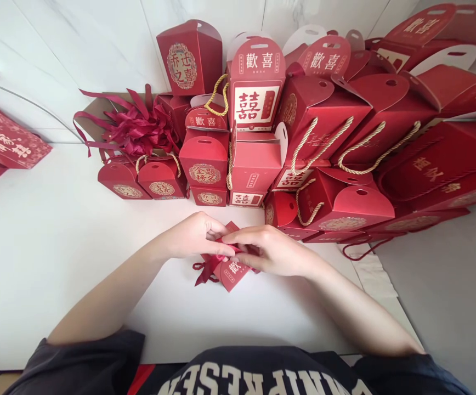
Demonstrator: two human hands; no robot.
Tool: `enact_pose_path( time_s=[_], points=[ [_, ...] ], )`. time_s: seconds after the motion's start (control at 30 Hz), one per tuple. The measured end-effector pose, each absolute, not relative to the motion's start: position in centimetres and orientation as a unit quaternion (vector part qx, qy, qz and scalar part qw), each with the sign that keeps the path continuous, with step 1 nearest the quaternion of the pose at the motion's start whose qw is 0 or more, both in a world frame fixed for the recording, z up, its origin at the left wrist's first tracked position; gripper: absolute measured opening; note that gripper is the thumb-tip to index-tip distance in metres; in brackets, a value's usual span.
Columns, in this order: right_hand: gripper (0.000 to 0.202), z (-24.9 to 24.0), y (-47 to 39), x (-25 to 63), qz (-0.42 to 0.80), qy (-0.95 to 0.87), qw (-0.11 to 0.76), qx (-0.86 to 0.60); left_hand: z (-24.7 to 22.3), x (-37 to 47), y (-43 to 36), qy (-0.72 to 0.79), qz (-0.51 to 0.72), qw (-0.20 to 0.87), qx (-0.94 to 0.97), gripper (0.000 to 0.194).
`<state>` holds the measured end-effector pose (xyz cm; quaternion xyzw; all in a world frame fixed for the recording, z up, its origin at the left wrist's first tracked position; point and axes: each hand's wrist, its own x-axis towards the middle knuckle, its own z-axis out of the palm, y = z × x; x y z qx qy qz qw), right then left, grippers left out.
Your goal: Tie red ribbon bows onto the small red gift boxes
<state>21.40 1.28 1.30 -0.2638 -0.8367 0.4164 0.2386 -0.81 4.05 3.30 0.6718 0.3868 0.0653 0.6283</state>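
Observation:
A small red gift box (230,274) with pale Chinese characters rests on the white table in front of me, partly hidden under both hands. From its left side hangs a dark red ribbon (207,270). My left hand (199,236) reaches over the box's upper left, thumb and fingers pinched on the ribbon near the top. My right hand (268,249) comes in from the right, its fingers bent over the top and closed on the same ribbon, close to the left fingertips. The exact spot where the fingertips meet is partly covered.
Several red gift boxes (254,148), some with gold rope handles, are stacked along the tiled wall. A brown carton (94,112) of loose red ribbons (139,123) stands at the back left. Another patterned red box (11,134) lies far left. The white table (77,247) ends at right.

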Motion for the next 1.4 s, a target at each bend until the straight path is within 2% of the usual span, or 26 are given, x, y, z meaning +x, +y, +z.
enact_pose_path(
  time_s=[0.13, 0.27, 0.67, 0.77, 0.87, 0.97, 1.1, 1.3, 1.4],
  points=[
    [0.021, 1.8, 1.0, 21.6, 0.439, -0.794, 0.248, -0.34, 3.2, -0.6, 3.8, 0.415, 0.072, 0.607, 0.674, 0.019],
    [0.014, 1.1, 1.2, 21.1, 0.386, -0.79, 0.277, -0.388, 3.0, -0.3, 3.4, 0.412, 0.108, 0.641, 0.638, 0.018],
    [0.012, 1.0, 2.0, 21.8, 0.365, -0.819, 0.293, -0.331, 3.5, -1.1, 4.3, 0.387, 0.097, 0.625, 0.671, 0.022],
    [0.02, 0.3, 1.8, 21.1, 0.359, -0.82, 0.312, -0.318, 3.5, -1.0, 4.4, 0.381, 0.093, 0.617, 0.683, 0.021],
    [0.006, -0.6, 1.9, 20.7, 0.356, -0.809, 0.35, -0.309, 3.5, -1.1, 4.3, 0.383, 0.083, 0.624, 0.676, 0.022],
    [0.006, -1.3, 2.3, 21.0, 0.333, -0.82, 0.389, -0.256, 3.5, -1.2, 4.3, 0.39, 0.078, 0.638, 0.659, 0.024],
    [0.014, -1.6, 2.7, 21.5, 0.29, -0.866, 0.367, -0.178, 3.4, -1.0, 4.3, 0.386, 0.102, 0.628, 0.668, 0.025],
    [0.012, -1.2, 2.9, 21.6, 0.306, -0.867, 0.349, -0.18, 3.2, -0.7, 4.0, 0.382, 0.107, 0.615, 0.681, 0.029],
    [0.012, -1.0, 2.9, 21.6, 0.331, -0.862, 0.339, -0.18, 3.7, -0.7, 3.6, 0.401, 0.101, 0.563, 0.716, 0.025]
  ],
)
